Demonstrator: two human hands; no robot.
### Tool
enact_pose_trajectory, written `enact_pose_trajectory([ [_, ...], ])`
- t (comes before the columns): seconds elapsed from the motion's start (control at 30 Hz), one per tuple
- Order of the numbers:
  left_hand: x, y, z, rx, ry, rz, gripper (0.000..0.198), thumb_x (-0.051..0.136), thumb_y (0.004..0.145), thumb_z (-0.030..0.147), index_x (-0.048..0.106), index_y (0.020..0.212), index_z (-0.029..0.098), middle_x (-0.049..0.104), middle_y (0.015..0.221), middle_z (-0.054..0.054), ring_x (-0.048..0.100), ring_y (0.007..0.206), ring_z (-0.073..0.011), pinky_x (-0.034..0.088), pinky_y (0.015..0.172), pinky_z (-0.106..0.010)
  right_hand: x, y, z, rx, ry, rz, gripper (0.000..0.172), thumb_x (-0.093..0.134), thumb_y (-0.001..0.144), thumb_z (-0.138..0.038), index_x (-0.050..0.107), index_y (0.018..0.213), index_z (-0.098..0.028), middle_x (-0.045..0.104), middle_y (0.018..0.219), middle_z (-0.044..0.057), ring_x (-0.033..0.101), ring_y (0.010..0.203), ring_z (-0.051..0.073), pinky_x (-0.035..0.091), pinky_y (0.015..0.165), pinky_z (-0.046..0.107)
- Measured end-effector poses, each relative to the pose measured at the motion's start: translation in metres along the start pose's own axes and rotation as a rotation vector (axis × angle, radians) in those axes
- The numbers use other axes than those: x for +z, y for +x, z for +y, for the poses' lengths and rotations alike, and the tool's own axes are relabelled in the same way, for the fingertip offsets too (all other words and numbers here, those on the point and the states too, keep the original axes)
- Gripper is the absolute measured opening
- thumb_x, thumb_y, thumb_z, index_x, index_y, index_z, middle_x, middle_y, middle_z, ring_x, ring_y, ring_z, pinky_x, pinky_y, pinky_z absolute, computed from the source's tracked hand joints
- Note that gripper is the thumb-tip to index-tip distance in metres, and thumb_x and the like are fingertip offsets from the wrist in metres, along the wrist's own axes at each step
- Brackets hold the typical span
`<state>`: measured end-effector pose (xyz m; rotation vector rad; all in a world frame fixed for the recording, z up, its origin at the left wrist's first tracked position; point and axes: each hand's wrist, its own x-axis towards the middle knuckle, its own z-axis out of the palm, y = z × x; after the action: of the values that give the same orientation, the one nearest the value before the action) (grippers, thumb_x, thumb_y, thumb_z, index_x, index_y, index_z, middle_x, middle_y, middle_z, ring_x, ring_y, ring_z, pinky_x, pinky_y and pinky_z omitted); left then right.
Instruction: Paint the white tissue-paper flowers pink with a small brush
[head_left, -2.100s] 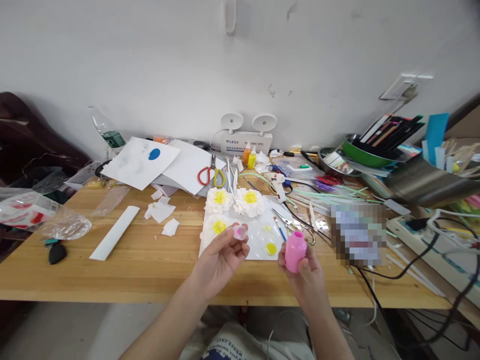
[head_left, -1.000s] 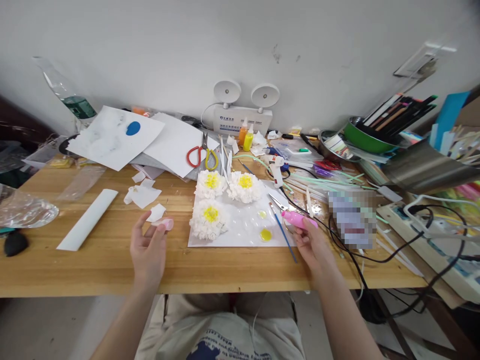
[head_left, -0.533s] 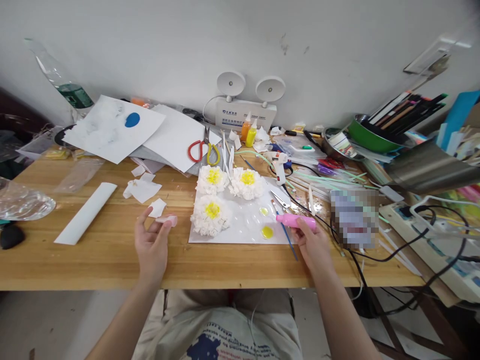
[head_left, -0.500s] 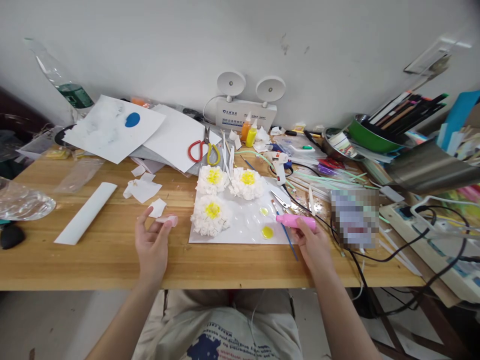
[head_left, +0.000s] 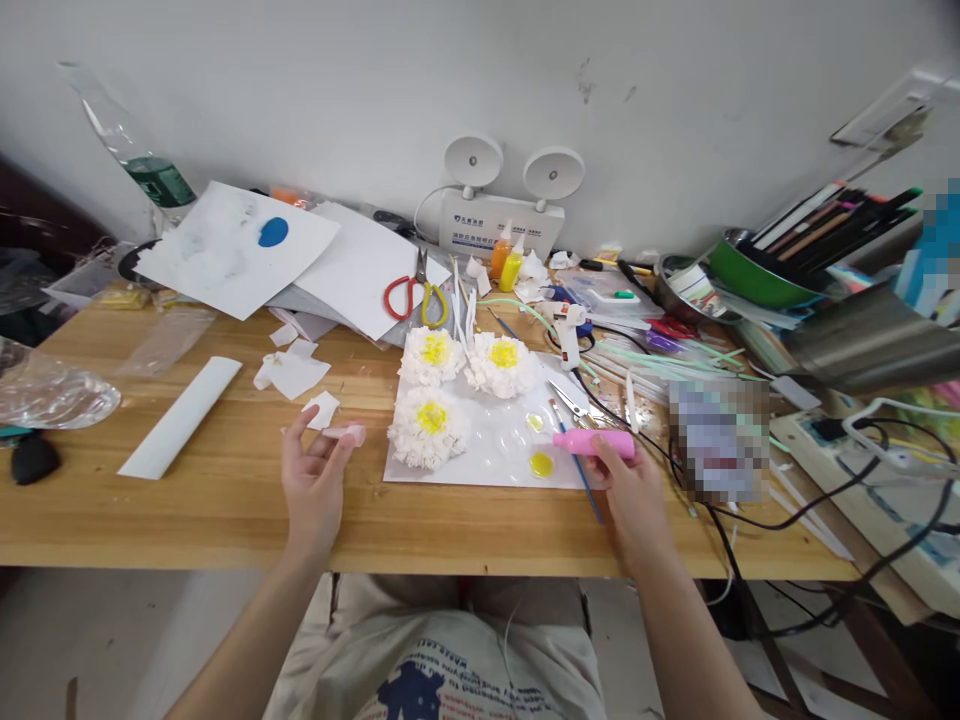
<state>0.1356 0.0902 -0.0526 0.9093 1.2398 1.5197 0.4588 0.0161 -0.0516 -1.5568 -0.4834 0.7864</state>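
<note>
My right hand (head_left: 624,490) is closed around a pink squeeze bottle (head_left: 600,444). The bottle lies on its side with its open neck pointing left, above a clear paint palette (head_left: 501,452) that holds yellow paint (head_left: 541,464). Between the fingertips of my left hand (head_left: 315,490) is a pale pointed nozzle cap (head_left: 346,434) with a pinkish base. Three white paper flowers (head_left: 406,440) with yellow centres rest on a white sheet (head_left: 480,478), left of and behind the palette. Under the bottle, a blue paintbrush (head_left: 588,488) lies slanted across the sheet's edge.
Behind the flowers are scissors (head_left: 405,298), orange and yellow paint bottles (head_left: 511,266) and a glue gun (head_left: 568,335). Black cables (head_left: 660,455) and a power strip (head_left: 862,470) crowd the right. Paper scraps (head_left: 292,370) and a paper strip (head_left: 180,420) lie left.
The view has shifted slightly, moving the scene a little to the right. My left hand has come slightly closer to the flowers; both hands keep the same hold.
</note>
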Motion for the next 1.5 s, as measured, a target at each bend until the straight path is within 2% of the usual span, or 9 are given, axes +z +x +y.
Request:
enact_pose_trajectory([
  [0.2, 0.001, -0.001, 0.001, -0.013, -0.013, 0.008, 0.063, 0.075, 0.068, 0.03, 0.045, 0.123, 0.023, 0.067, 0.089, -0.004, 0.064, 0.088, -0.0166, 0.044, 0.095, -0.036, 0.0, -0.001, 0.0, -0.039, -0.116, 0.011, 0.033, 0.073, 0.066, -0.045, 0.06, 0.079, -0.019, 0.058, 0.06, -0.004, 0.051, 0.051, 0.009, 0.039, 0.045, 0.021],
  [0.8, 0.002, -0.001, 0.004, -0.034, -0.051, 0.006, 0.061, 0.076, 0.067, 0.029, 0.047, 0.12, 0.023, 0.068, 0.085, -0.003, 0.065, 0.085, -0.014, 0.048, 0.087, -0.026, -0.001, 0.003, -0.002, -0.033, -0.072, -0.008, 0.027, 0.072, 0.067, -0.045, 0.062, 0.077, -0.023, 0.059, 0.064, -0.003, 0.049, 0.054, 0.011, 0.042, 0.049, 0.025],
  [1.0, 0.003, -0.003, 0.005, -0.043, -0.048, 0.007, 0.061, 0.076, 0.067, 0.03, 0.047, 0.12, 0.023, 0.067, 0.086, -0.003, 0.064, 0.085, -0.0147, 0.048, 0.089, -0.03, -0.001, 0.005, -0.001, -0.058, -0.098, -0.017, 0.029, 0.072, 0.067, -0.046, 0.062, 0.08, -0.021, 0.06, 0.065, -0.003, 0.052, 0.055, 0.011, 0.044, 0.051, 0.025],
  [1.37, 0.002, -0.003, 0.005, -0.033, -0.019, -0.012, 0.06, 0.075, 0.068, 0.03, 0.046, 0.121, 0.023, 0.067, 0.086, -0.003, 0.064, 0.087, -0.0168, 0.046, 0.093, -0.035, 0.004, 0.003, -0.009, 0.017, 0.054, -0.002, 0.035, 0.077, 0.061, -0.043, 0.06, 0.076, -0.017, 0.058, 0.064, -0.003, 0.05, 0.052, 0.009, 0.042, 0.049, 0.022],
  [1.5, 0.003, -0.003, 0.005, -0.041, -0.033, -0.016, 0.059, 0.075, 0.068, 0.029, 0.047, 0.12, 0.023, 0.067, 0.086, -0.003, 0.064, 0.086, -0.0155, 0.047, 0.09, -0.031, 0.005, 0.002, -0.008, 0.0, 0.072, 0.022, 0.033, 0.075, 0.063, -0.043, 0.06, 0.079, -0.019, 0.059, 0.069, -0.003, 0.053, 0.056, 0.009, 0.044, 0.052, 0.022],
])
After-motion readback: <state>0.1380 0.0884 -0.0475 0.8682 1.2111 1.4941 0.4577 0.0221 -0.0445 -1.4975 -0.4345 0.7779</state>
